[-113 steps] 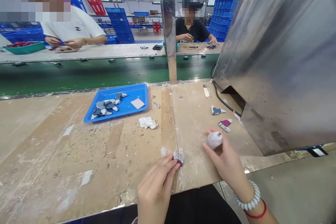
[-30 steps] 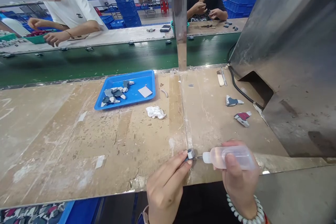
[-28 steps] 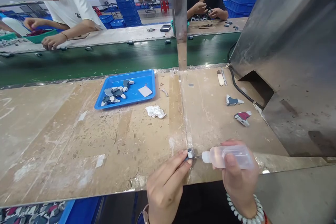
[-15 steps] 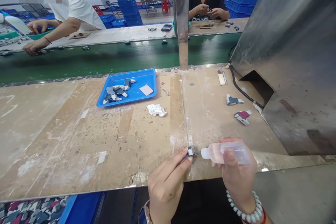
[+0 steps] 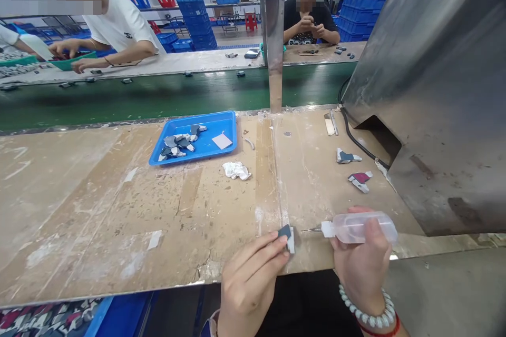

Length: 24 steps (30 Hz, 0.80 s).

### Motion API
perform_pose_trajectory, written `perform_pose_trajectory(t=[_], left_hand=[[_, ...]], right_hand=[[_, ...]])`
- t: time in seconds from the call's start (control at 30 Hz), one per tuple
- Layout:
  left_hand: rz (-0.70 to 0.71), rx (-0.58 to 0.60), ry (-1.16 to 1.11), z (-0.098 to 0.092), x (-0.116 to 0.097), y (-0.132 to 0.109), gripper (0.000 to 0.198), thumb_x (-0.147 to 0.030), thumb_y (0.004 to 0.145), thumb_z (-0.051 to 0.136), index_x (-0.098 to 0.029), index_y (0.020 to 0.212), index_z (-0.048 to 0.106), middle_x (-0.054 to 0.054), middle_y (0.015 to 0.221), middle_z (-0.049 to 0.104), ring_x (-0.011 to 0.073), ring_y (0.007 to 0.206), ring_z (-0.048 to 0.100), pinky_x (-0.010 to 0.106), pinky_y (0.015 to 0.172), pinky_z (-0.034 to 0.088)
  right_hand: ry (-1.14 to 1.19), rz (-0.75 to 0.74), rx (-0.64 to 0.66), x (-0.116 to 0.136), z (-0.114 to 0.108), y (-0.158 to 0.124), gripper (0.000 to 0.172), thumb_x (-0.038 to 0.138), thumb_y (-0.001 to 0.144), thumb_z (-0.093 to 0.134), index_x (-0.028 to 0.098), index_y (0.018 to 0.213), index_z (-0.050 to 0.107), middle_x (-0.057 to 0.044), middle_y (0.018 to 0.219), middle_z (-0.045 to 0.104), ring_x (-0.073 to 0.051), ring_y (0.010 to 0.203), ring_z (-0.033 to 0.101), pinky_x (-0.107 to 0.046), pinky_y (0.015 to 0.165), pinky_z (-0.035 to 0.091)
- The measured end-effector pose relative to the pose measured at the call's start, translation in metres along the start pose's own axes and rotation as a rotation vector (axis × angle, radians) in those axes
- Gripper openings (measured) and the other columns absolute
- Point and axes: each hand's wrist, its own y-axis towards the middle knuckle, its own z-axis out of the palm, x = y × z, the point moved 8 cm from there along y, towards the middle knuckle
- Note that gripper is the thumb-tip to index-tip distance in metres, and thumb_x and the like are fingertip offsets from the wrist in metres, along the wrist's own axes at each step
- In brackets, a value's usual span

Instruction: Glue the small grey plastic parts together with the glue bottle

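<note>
Left hand, lower centre: grip holds grey-white part, now turned. Right hand, lower right: grip holds bottle, needle farther away.

There is room to pass over the table left of the tray and in front of its left half, while the wad sits just before its near right corner, the post rises near its far right corner, and the bottle and hood obstruct farther right.
</note>
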Motion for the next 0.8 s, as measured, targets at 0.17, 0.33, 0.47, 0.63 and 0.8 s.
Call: perform_pose_trajectory(t=[0.17, 0.33, 0.47, 0.63, 0.8], left_hand=[[-0.023, 0.093, 0.003, -0.003, -0.007, 0.007, 0.019, -0.001, 0.089, 0.065, -0.017, 0.097, 0.072, 0.004, 0.098, 0.078, 0.0197, 0.105, 0.073, 0.031, 0.09, 0.062], [0.03, 0.197, 0.107, -0.001, -0.007, 0.028, 0.018, -0.015, 0.094, 0.063, -0.016, 0.11, 0.071, 0.007, 0.107, 0.078, 0.0207, 0.098, 0.075, 0.032, 0.086, 0.065], [0.212, 0.343, 0.212, 0.006, -0.014, 0.038, 0.017, -0.017, 0.098, 0.057, -0.014, 0.106, 0.071, 0.006, 0.105, 0.079, 0.022, 0.091, 0.077, 0.034, 0.077, 0.068], [0.351, 0.375, 0.318, 0.012, -0.02, 0.039, 0.015, -0.01, 0.097, 0.056, -0.008, 0.099, 0.07, 0.012, 0.101, 0.079, 0.0248, 0.086, 0.078, 0.035, 0.07, 0.067], [0.047, 0.33, -0.023, 0.01, 0.01, 0.047, 0.01, -0.009, 0.093, 0.062, -0.016, 0.092, 0.07, 0.005, 0.088, 0.078, 0.0176, 0.082, 0.076, 0.025, 0.073, 0.062]], right_hand=[[0.015, 0.006, 0.045, 0.001, 0.008, 0.002, 0.038, 0.055, 0.074, 0.072, 0.02, 0.083, 0.06, 0.005, 0.054, 0.052, -0.011, 0.043, 0.049, -0.021, 0.039, 0.038], [0.021, 0.001, 0.074, 0.0, 0.007, 0.001, 0.036, 0.053, 0.075, 0.072, 0.02, 0.082, 0.06, 0.005, 0.055, 0.05, -0.011, 0.044, 0.048, -0.022, 0.039, 0.038], [0.018, -0.02, 0.122, 0.002, 0.011, 0.002, 0.033, 0.052, 0.078, 0.071, 0.021, 0.083, 0.059, 0.005, 0.055, 0.05, -0.011, 0.044, 0.047, -0.022, 0.038, 0.039], [0.053, 0.015, 0.135, -0.003, 0.012, 0.004, 0.035, 0.052, 0.077, 0.076, 0.021, 0.083, 0.059, 0.007, 0.052, 0.048, -0.01, 0.043, 0.043, -0.021, 0.038, 0.036], [0.002, 0.006, 0.267, -0.009, 0.018, 0.001, 0.031, 0.047, 0.084, 0.074, 0.019, 0.088, 0.06, 0.007, 0.05, 0.051, -0.01, 0.041, 0.048, -0.022, 0.041, 0.04]])
